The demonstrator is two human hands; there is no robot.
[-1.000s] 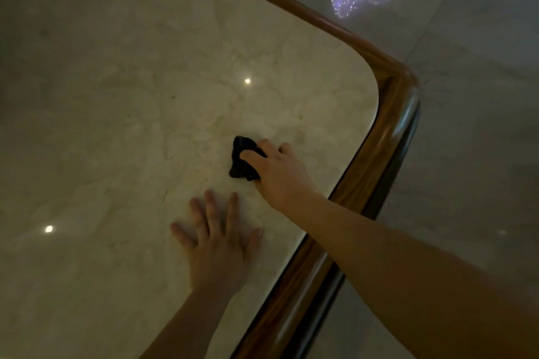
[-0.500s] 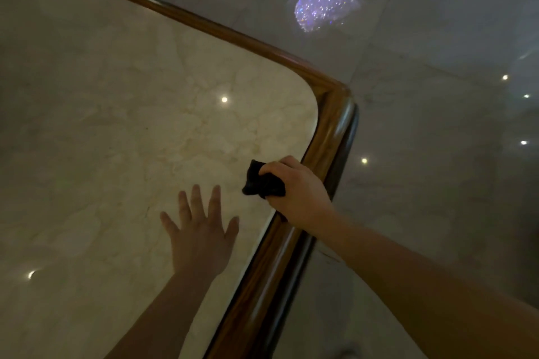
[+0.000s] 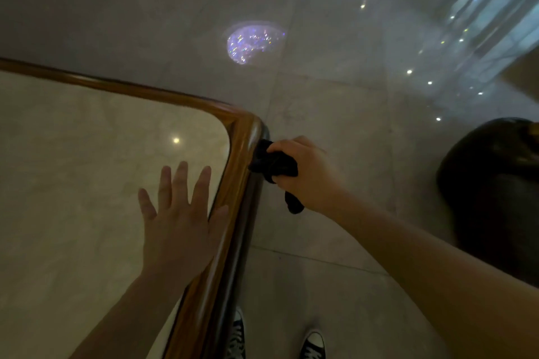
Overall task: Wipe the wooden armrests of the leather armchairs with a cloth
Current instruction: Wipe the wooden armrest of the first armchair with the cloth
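The right hand [image 3: 306, 172] is clamped on a dark cloth [image 3: 272, 165], its fingers curled around the bunched fabric, with one loose end of the cloth hanging down below the hand. The cloth sits just off the right side of the bench [image 3: 87, 183], pressed against or just beside the outer face of the wooden rim [image 3: 233, 183] close to its rounded far corner; whether the fabric truly touches the wood is hard to tell in the dim light. The left hand [image 3: 180, 218] lies flat with fingers spread apart on the pale marble top of the bench, holding nothing, its thumb resting at the inner edge of the wooden rim. The marble surface is glossy and carries a small round reflected spot of light [image 3: 176, 140] far from the left hand. The rim runs from the left along the far edge, bends at the corner and comes down toward the near side. To the right of the bench is a polished tiled floor [image 3: 335, 102], which mirrors several small ceiling lights and a sparkling bluish-purple patch [image 3: 253, 42] farther off. At the right edge, a dark rounded leather armchair [image 3: 490, 183] shows partly, well apart from the cloth. At the near edge, two dark sneakers [image 3: 312, 344] with white toe caps stand on the floor just right of the bench.
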